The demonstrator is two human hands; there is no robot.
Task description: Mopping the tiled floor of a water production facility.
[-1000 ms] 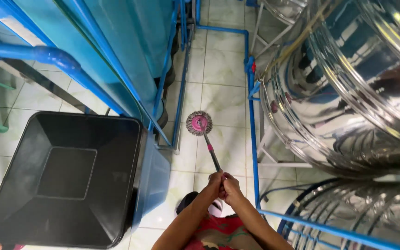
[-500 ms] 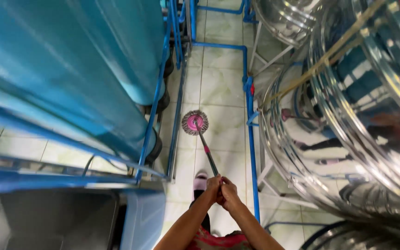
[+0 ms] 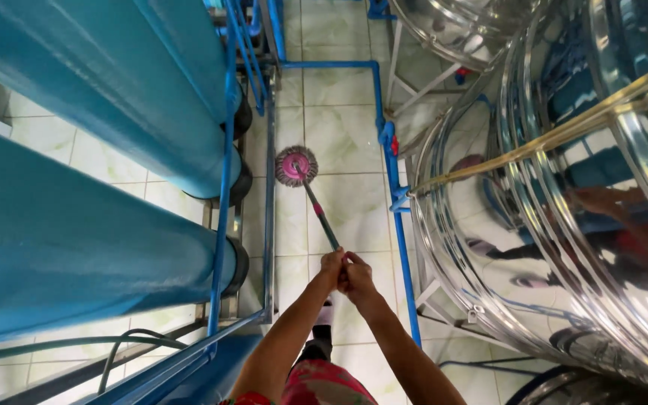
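Observation:
Both my hands grip the top of a mop handle [image 3: 322, 218] in front of me. My left hand [image 3: 331, 267] and my right hand [image 3: 357, 274] are closed on it side by side, touching each other. The dark handle slants down and away to a round pink mop head [image 3: 296, 166] resting on the pale tiled floor [image 3: 343, 135]. The mop head lies in the narrow aisle between the blue tanks and the steel tanks.
Two large blue cylindrical tanks [image 3: 76, 225] with blue pipes [image 3: 225, 165] fill the left. Shiny ribbed steel tanks [image 3: 564, 187] on metal legs crowd the right. A blue pipe [image 3: 397, 225] runs along the floor at the aisle's right side. Dark hoses [image 3: 121, 341] lie at bottom left.
My view has tilted up and forward: the black bin at the lower left has left the frame, and the mop head sits farther along the aisle. My hands have kept their grip.

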